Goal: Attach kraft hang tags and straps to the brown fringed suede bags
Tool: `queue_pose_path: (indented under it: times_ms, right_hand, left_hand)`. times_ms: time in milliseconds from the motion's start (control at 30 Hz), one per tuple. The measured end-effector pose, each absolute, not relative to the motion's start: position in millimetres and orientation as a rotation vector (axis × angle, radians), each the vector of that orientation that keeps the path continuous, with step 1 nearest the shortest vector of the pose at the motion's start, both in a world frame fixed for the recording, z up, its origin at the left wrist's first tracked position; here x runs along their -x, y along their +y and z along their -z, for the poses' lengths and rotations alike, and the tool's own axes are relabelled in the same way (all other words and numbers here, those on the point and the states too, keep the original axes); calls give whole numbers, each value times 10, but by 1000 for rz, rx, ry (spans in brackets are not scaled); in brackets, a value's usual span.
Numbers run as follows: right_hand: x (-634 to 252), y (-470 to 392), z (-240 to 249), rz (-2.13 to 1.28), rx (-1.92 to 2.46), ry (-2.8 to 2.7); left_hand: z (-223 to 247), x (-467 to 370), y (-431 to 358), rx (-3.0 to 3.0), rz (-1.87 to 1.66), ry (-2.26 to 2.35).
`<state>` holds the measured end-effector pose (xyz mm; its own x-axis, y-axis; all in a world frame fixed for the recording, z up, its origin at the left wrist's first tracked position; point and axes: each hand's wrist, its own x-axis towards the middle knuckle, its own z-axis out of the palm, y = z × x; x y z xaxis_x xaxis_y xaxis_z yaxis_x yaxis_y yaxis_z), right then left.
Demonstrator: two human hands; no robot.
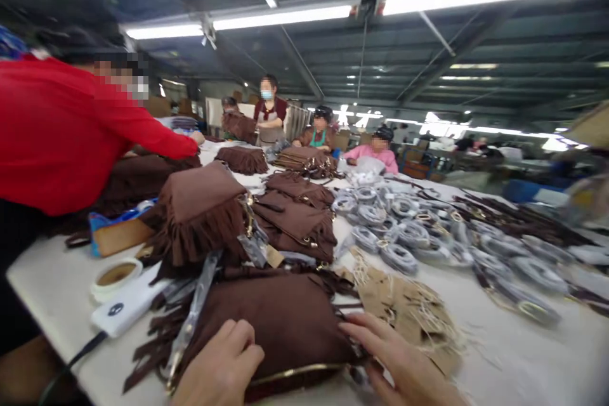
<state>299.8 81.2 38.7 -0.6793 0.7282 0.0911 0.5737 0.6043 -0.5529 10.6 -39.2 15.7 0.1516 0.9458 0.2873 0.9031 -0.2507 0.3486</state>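
A brown fringed handbag (pixel 280 317) lies in front of me on the white table, its gold zipper (pixel 299 370) along the near edge. My left hand (pixel 223 361) has its fingers curled against the bag's near left part. At the right end of the bag, my right hand (pixel 394 355) holds the edge between bent fingers; the exact grip is partly hidden. A plastic-wrapped strap (pixel 195 311) with a gold clasp runs along the bag's left side, over the fringe.
More brown bags (pixel 204 196) are stacked beyond mine. Wrapped coiled straps (pixel 399 257) cover the right side, near brown paper tags with strings (pixel 404 304). A tape roll (pixel 115 276) and a white corded device (pixel 128 304) lie left. A person in red (pixel 61 133) leans over the table.
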Motion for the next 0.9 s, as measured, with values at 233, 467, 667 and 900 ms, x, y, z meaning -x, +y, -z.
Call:
queue_pose_path:
  times_ms: [233,467,667,900]
  right_hand:
    - [-2873,772,-271,-566,1070,-2802]
    - [-3040,827,-362,-735,996,-2804]
    - [-2879,757,-520,-687,1134,-2753]
    - [-2764,714,-331,-658,1233,-2806]
  left_hand:
    - [285,-807,-134,-2348,-254,1777]
    - [-239,-853,-54,-2098,-295,1923]
    - [-401,-982,3,-2070,-37,1886]
    - [-62,-1324,142,-2120,-160,1957]
